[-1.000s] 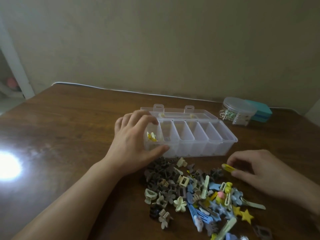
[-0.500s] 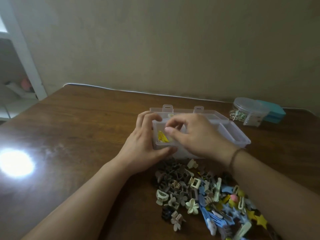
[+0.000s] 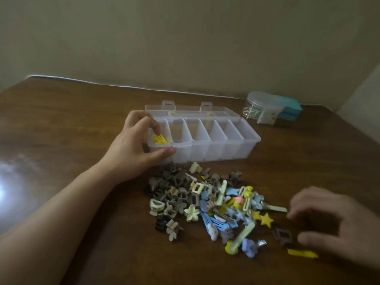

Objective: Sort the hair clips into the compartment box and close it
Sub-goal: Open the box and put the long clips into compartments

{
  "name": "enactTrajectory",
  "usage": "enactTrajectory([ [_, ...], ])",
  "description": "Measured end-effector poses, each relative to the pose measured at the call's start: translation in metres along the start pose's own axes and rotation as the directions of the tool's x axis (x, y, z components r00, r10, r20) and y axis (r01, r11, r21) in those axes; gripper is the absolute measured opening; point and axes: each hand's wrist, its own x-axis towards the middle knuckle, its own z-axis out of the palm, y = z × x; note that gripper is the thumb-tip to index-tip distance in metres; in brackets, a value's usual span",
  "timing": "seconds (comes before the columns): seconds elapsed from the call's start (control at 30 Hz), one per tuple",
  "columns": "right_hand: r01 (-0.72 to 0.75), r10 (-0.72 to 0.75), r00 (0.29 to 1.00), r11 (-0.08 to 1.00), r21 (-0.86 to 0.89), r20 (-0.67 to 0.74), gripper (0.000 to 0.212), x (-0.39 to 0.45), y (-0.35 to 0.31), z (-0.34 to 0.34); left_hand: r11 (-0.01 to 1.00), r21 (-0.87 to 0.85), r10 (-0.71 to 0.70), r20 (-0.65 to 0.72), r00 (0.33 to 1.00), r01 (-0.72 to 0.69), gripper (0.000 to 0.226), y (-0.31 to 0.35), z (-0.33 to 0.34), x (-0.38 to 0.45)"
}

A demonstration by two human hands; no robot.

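My right hand had left the clear plastic compartment box, its grip released above a flat yellow clip; my left hand grasped the box's corner.

Clear compartment box lying open, yellow clips in its leftmost compartment, mixed hair clip pile just before it
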Motion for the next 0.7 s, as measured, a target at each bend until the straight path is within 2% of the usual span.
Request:
enactTrajectory([
  [0.1,-0.012,0.012,0.999,1.000,-0.008,-0.031,0.042,-0.023,0.007,0.020,1.000,-0.017,-0.003,-0.002,1.000,0.003,0.058,0.000,0.000,-0.001],
  [0.23,-0.010,0.004,0.989,0.999,-0.042,-0.150,0.022,-0.031,0.002,0.035,1.000,-0.023,-0.001,-0.008,1.000,0.000,0.057,0.000,-0.001,-0.002],
  [0.3,0.004,-0.012,0.988,0.999,-0.054,-0.153,0.017,-0.032,0.000,0.038,1.000,-0.027,0.004,-0.009,1.000,-0.005,0.057,0.000,-0.001,-0.002],
  [0.47,0.077,-0.078,0.993,0.997,-0.015,-0.090,0.028,-0.026,-0.016,0.035,1.000,-0.026,-0.006,-0.001,1.000,0.006,0.058,0.001,-0.002,-0.001],
  [0.5,0.098,-0.097,0.987,0.995,0.002,-0.127,0.027,-0.022,-0.019,0.034,1.000,-0.025,-0.008,-0.001,1.000,0.008,0.058,0.001,-0.002,-0.001],
  [0.57,0.134,-0.125,0.972,0.990,0.034,-0.198,0.007,-0.005,-0.031,0.029,0.999,-0.034,-0.020,-0.002,1.000,0.019,0.062,0.002,-0.002,-0.001],
  [0.63,0.179,-0.159,0.951,0.983,0.051,-0.266,0.020,0.024,-0.049,0.017,0.996,-0.073,-0.041,-0.006,0.999,0.041,0.067,0.003,-0.003,-0.001],
  [0.7,0.265,-0.226,0.921,0.961,0.083,-0.316,0.020,0.061,-0.071,0.004,0.994,-0.099,-0.054,-0.007,0.999,0.053,0.071,0.005,-0.004,0.000],
])
